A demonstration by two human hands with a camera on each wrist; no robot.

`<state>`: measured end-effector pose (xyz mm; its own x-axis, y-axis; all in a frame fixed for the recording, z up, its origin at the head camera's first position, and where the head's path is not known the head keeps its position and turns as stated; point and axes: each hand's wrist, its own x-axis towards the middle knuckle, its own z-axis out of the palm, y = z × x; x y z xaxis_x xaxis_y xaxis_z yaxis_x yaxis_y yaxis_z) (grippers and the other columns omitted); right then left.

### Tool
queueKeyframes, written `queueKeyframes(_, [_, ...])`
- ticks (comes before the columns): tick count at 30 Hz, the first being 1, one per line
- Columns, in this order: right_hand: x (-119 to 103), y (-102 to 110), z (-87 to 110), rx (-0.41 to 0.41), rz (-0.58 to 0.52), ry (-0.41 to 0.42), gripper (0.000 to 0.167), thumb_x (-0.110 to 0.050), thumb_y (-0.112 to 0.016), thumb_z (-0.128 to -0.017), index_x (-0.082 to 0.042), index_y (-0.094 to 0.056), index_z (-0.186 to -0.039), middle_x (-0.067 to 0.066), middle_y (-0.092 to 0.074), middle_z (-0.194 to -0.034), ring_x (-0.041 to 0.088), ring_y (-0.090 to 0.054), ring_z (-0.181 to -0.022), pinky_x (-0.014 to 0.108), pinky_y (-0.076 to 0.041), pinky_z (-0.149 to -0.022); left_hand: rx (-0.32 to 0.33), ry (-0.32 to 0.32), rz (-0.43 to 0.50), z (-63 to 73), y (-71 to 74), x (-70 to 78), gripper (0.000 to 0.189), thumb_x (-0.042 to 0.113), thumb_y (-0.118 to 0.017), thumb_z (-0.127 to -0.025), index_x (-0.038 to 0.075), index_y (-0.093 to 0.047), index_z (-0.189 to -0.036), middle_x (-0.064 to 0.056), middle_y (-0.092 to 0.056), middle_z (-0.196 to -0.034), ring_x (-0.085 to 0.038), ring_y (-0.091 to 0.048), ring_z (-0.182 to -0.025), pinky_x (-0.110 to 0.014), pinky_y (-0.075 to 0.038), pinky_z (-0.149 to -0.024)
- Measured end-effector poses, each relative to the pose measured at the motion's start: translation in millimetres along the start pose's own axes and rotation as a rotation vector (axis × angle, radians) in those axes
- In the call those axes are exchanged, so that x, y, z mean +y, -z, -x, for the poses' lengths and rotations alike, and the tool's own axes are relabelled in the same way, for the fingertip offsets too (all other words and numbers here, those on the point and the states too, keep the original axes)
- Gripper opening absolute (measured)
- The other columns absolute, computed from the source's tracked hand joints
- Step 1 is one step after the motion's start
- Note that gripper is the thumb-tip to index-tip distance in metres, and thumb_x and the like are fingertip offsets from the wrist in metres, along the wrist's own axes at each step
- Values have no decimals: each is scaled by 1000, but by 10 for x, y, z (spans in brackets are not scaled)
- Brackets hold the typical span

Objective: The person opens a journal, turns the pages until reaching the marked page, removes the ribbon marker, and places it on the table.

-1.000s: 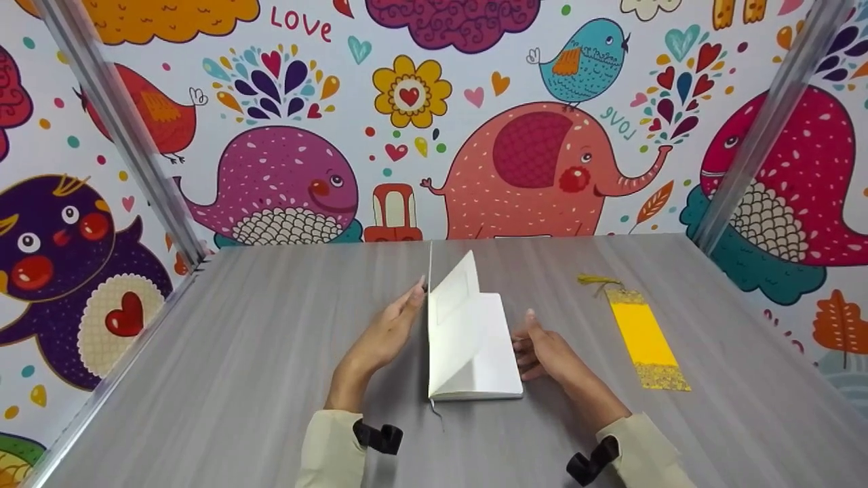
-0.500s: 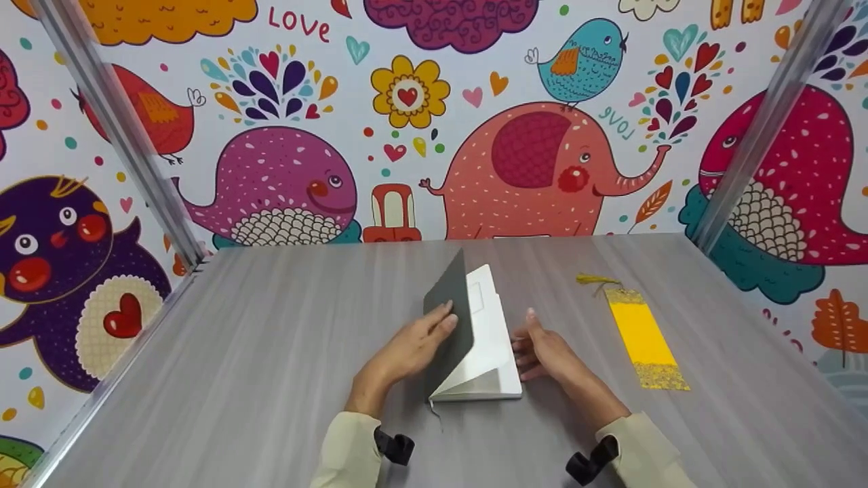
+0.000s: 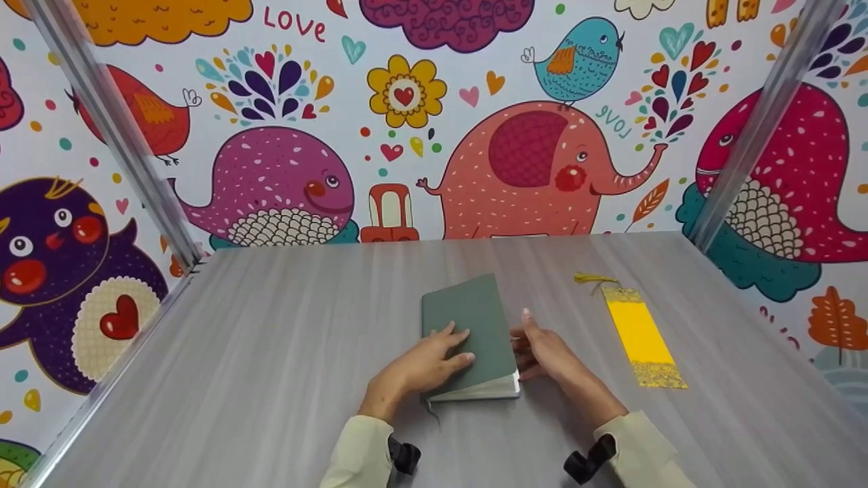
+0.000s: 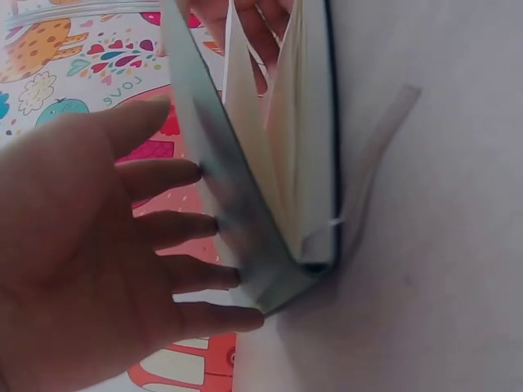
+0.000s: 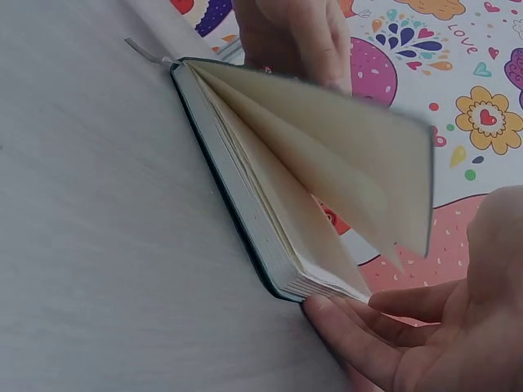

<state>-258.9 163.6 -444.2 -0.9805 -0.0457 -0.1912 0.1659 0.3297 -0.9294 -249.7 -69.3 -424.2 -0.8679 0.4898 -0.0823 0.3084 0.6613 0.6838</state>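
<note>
A notebook with a grey-green cover (image 3: 468, 305) lies on the table, its spine to the left. The front cover slants over the pages (image 5: 237, 163), partly raised in the wrist views, with a loose page standing beneath it. My left hand (image 3: 417, 369) presses on the outside of the cover with spread, straight fingers (image 4: 172, 224). My right hand (image 3: 553, 352) stands on its edge at the notebook's right side, fingertips touching the page edges (image 5: 323, 287). A thin ribbon (image 3: 432, 412) hangs out at the spine's near end.
A yellow bookmark (image 3: 641, 332) with glittery ends and a tassel (image 3: 595, 278) lies to the right of my right hand. Around the grey wood-look table (image 3: 285, 325) stand walls printed with cartoon animals, with metal posts (image 3: 122, 135) at the corners.
My left hand has swung the notebook's cover from standing upright over to the right, down across the pages. My right hand has stayed by the page edges; the bookmark has not moved.
</note>
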Motion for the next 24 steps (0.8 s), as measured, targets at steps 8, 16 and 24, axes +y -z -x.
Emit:
queueKeyframes(8, [26, -37, -4, -9, 19, 2, 49, -44, -41, -107, -2, -64, -99, 3, -59, -81, 13, -57, -70, 30, -53, -61, -42, 33, -39, 12, -40, 14, 58, 33, -62, -100, 12, -45, -152, -16, -24, -166, -42, -15, -155, -59, -23, -122])
queueKeyframes(16, [46, -61, 14, 10, 183, 46, 46, -22, -73, -92, 3, -62, -129, 15, -68, -114, 17, -63, -89, 29, -56, -68, -81, 66, -85, 22, -57, 18, 61, 30, -68, -95, 15, -47, -151, -11, -24, -167, -38, -12, -157, -56, -24, -123])
queueKeyframes(24, [57, -67, 17, -5, 180, 70, 45, -4, -78, -84, 4, -64, -127, 13, -71, -105, 14, -62, -78, 28, -54, -61, -98, 67, -92, 26, -74, 3, 62, 30, -69, -95, 16, -47, -151, -10, -22, -168, -37, -9, -157, -57, -24, -123])
